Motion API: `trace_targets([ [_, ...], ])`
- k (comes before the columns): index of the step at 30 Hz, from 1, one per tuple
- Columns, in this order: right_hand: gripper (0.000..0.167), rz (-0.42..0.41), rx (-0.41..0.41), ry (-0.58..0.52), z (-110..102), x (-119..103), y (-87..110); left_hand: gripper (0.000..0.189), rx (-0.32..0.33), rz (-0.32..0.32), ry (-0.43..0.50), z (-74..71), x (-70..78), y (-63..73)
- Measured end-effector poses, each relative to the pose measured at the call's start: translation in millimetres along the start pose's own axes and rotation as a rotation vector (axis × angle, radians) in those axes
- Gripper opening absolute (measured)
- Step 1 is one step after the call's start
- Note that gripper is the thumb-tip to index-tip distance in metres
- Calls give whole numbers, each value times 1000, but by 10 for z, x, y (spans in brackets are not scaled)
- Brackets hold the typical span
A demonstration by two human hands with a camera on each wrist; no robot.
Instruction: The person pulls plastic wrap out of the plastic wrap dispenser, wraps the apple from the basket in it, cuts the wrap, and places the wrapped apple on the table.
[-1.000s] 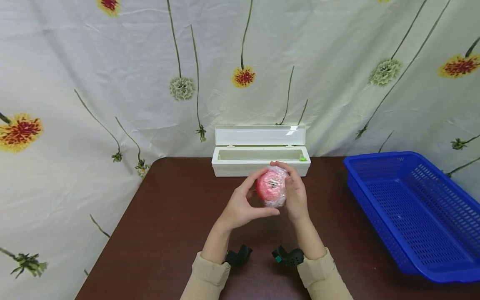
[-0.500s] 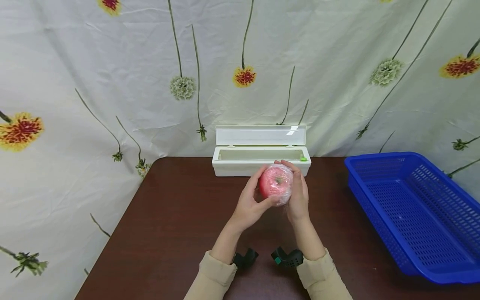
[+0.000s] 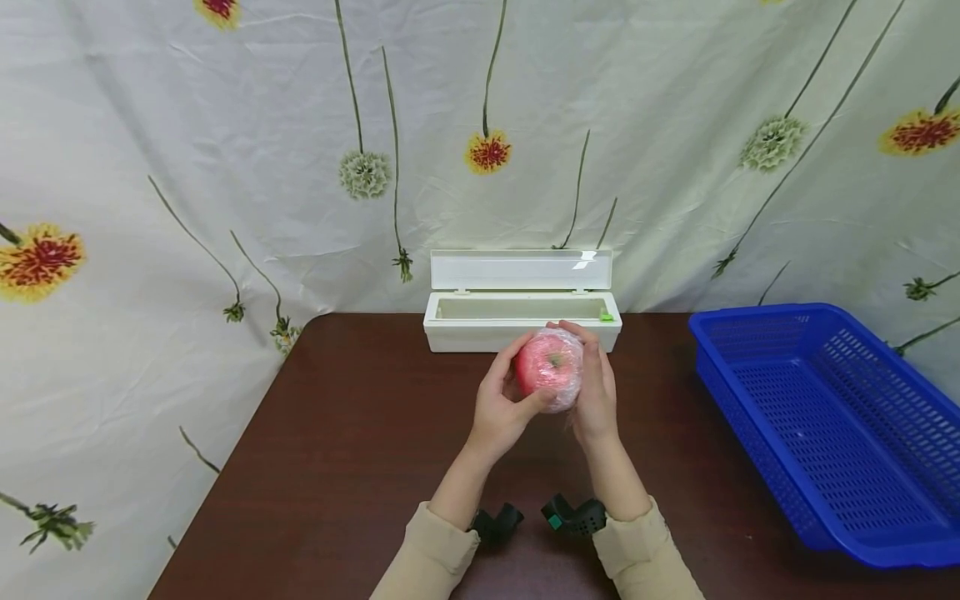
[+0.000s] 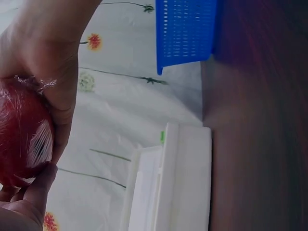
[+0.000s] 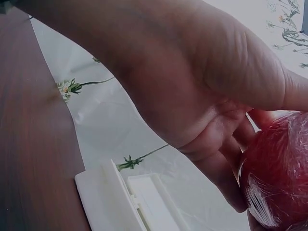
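A red apple [image 3: 548,368] wrapped in clear cling film is held up above the table between both hands, its stem end facing the head camera. The left hand [image 3: 501,410] grips its left side, thumb across the lower front and fingers at the upper left. On the right side the right hand [image 3: 596,395] curls its fingers round the fruit. Crinkled film shows on the apple [image 4: 24,132] in the left wrist view. From the right wrist the apple [image 5: 279,173] appears at the lower right, partly cut off by the frame.
Behind the hands stands a long white box [image 3: 522,337] with its lid raised and a small green piece [image 3: 606,317] at its right end. A blue perforated basket [image 3: 806,492] sits at the right of the dark brown table [image 3: 330,450]. Flowered cloth [image 3: 285,125] hangs behind.
The apple has turned so that its stem faces the camera more directly. The left thumb has moved up onto the fruit, and the left hand has shifted slightly right.
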State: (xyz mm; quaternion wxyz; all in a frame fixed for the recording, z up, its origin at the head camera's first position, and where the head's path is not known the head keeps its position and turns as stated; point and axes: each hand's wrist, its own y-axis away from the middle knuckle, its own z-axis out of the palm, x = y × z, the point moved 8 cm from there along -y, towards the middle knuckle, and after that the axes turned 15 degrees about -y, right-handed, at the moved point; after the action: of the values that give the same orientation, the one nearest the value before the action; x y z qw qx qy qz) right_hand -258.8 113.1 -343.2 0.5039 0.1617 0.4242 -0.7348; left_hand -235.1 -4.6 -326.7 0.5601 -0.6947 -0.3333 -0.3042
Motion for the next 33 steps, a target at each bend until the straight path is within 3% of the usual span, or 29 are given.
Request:
trace_targets([
  [2,44,8,-8,7,11,8,4,93,19,-4,17,-12,-23,1],
  [8,47,-6,18,34,13,-4,4,86,75,79,-98,21,59,33],
  [16,47,9,38,38,29,36,12,48,202,90,-171,21,86,85],
  [19,48,22,46,43,34,65,17,35,245,77,-170,28,-53,97],
  [22,51,33,48,45,41,95,24,33,286,61,-157,34,-196,109],
  [33,54,52,41,74,89,189,62,32,469,-75,-105,-57,-315,171],
])
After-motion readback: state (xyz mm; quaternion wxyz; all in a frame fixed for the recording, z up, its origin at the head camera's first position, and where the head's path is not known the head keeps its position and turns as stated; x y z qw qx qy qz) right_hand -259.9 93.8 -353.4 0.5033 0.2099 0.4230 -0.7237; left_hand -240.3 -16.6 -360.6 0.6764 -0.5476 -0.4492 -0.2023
